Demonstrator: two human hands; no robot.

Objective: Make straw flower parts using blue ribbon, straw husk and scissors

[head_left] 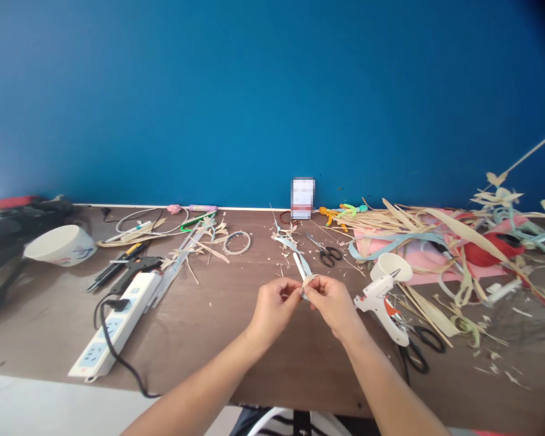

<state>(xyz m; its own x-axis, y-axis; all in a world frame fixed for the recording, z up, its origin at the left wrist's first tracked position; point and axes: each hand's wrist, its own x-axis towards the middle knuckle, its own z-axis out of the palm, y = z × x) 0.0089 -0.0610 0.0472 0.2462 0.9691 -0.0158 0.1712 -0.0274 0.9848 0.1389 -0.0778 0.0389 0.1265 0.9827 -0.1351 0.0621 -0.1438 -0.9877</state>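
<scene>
My left hand (277, 303) and my right hand (329, 300) meet over the middle of the table, thumbs and fingers pinched together. Between their fingertips is a small pale straw-like strip (307, 280), mostly covered by the fingers. Just beyond them lie a white stick (298, 264) and a light blue strip (295, 245). Black-handled scissors (329, 254) rest a little farther back on the right. Close to my right wrist stands a white glue gun (386, 309) with its nozzle pointing up, in front of a small white cup (393, 266).
At left are a white power strip (118, 327) with a black cord, a dark glue gun (140, 264), clear sticks (177, 266) and a white bowl (61, 245). Straw strips (399, 221), pink sheets (418, 260) and a second pair of scissors (418, 351) occupy the right. A blue wall (254, 109) rises behind.
</scene>
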